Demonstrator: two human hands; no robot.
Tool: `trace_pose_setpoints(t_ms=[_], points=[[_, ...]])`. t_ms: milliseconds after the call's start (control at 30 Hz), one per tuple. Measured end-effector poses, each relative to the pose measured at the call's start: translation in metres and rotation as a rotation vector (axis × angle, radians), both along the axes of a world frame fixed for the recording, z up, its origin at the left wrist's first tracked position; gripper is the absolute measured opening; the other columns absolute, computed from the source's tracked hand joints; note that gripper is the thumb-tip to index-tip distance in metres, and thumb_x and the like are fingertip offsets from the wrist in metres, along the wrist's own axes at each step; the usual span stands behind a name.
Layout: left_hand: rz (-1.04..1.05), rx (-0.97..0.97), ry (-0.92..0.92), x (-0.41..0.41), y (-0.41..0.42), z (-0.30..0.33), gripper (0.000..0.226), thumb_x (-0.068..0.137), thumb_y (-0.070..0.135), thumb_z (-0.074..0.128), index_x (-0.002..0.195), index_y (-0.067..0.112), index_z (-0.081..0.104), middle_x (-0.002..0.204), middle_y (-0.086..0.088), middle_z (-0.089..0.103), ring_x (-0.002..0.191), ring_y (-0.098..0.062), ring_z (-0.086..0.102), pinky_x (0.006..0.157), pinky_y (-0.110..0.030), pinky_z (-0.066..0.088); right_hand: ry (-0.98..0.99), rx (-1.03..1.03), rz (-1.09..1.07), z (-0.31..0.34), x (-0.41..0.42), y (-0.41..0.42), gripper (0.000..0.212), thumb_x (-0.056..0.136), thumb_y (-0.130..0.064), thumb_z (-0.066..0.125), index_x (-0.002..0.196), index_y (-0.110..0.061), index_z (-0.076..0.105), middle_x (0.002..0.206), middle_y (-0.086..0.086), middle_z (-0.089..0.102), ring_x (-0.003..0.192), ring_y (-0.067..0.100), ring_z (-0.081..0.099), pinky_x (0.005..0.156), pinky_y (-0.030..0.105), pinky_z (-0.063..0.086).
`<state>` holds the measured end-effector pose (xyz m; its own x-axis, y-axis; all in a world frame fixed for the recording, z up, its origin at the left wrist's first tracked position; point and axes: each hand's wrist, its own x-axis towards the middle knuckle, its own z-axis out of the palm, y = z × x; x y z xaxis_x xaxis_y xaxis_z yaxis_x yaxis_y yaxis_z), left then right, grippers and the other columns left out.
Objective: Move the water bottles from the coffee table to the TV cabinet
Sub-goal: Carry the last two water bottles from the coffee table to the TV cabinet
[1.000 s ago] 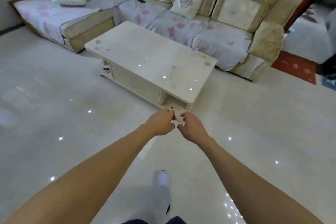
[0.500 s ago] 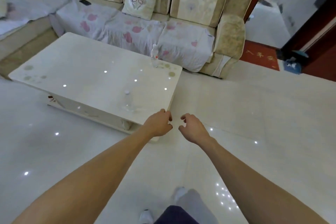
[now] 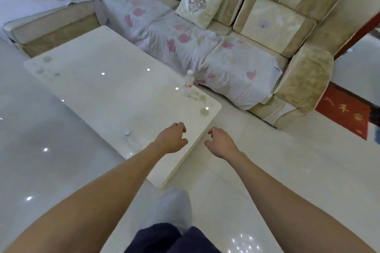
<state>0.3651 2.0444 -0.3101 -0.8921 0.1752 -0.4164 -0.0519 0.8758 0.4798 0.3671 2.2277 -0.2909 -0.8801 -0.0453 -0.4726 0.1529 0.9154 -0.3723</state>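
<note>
Both hands, left (image 3: 171, 139) and right (image 3: 221, 142), hover empty with loosely spread grip above the glossy cream tabletop (image 3: 115, 92), where two clear plastic water bottles stand: one near (image 3: 128, 137), one far (image 3: 188, 83).

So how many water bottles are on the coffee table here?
2. The near bottle stands by the table's front edge, left of the left hand. The far bottle stands at the sofa-side edge. Nothing appears hidden.

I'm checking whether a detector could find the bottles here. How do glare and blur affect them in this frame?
Head view: bright ceiling-light spots glare off the glossy coffee table and floor. The near bottle is clear and nearly melts into the tabletop, only its cap distinct; the far bottle reads better. Mild motion blur overall, and wide-angle bending toward the edges.
</note>
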Motion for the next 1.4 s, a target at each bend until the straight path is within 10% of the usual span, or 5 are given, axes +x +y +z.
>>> trace_pose_setpoints(t_ms=[867, 1200, 1400], points=[[0.885, 0.038, -0.105, -0.356, 0.068, -0.084, 0.036, 0.088, 0.025, 0.052, 0.120, 0.009, 0.051, 0.123, -0.011, 0.053, 0.106, -0.032, 0.059, 0.087, -0.039, 0.048, -0.038, 0.087, 0.748, -0.127, -0.478, -0.025, 0.063, 0.084, -0.021, 0.061, 0.141, -0.015, 0.036, 0.145, 0.013, 0.030, 0.119, 0.036, 0.054, 0.099, 0.039, 0.044], [1.199, 0.115, -0.252, -0.371, 0.116, -0.147, 0.033, 0.090, 0.025, 0.050, 0.119, 0.009, 0.049, 0.122, -0.011, 0.052, 0.103, -0.032, 0.058, 0.086, -0.040, 0.048, -0.017, 0.236, 1.056, -0.202, -0.520, -0.041, 0.066, 0.086, -0.011, 0.057, 0.145, -0.012, 0.028, 0.150, 0.015, 0.021, 0.128, 0.040, 0.027, 0.100, 0.036, 0.039], [1.312, 0.130, -0.216, -0.367, 0.112, -0.153, 0.031, 0.090, 0.022, 0.048, 0.118, 0.008, 0.051, 0.121, -0.011, 0.052, 0.104, -0.032, 0.058, 0.086, -0.038, 0.047, -0.037, 0.220, 1.046, -0.219, -0.526, -0.043, 0.035, 0.089, 0.000, 0.049, 0.123, -0.004, 0.048, 0.132, 0.020, 0.034, 0.107, 0.043, 0.054, 0.093, 0.044, 0.047]])
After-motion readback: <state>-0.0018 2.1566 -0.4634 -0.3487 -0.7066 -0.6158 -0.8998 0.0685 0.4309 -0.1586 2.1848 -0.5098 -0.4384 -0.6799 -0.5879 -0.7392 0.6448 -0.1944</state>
